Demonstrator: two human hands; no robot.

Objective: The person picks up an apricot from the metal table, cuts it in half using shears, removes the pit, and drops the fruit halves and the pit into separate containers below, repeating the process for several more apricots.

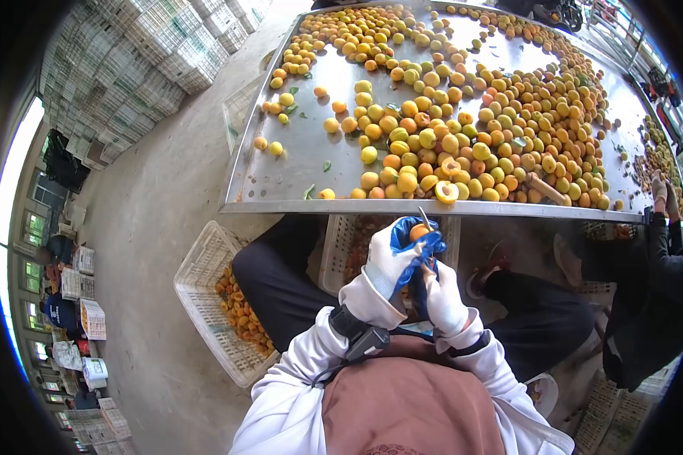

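Note:
My left hand (393, 256), in a white glove with blue coating, is closed around a yellow-orange apricot (418, 232). A thin curved knife blade (425, 218) stands up against the fruit. My right hand (445, 302), gloved the same way, is closed just below and seems to grip the knife; its handle is mostly hidden. Both hands are held just short of the metal table's front edge (341, 205). On the table by that edge lies a cut apricot (446, 192) with its inside showing, beside a heap of whole apricots (501, 144).
A white crate (197, 292) with apricot halves (243, 311) stands on the floor at left. Another crate (332, 262) sits under the table edge between my legs. A wooden handle (546, 189) lies among the fruit. A co-worker's gloved hand (659, 186) is at right. Stacked crates (140, 64) rise behind.

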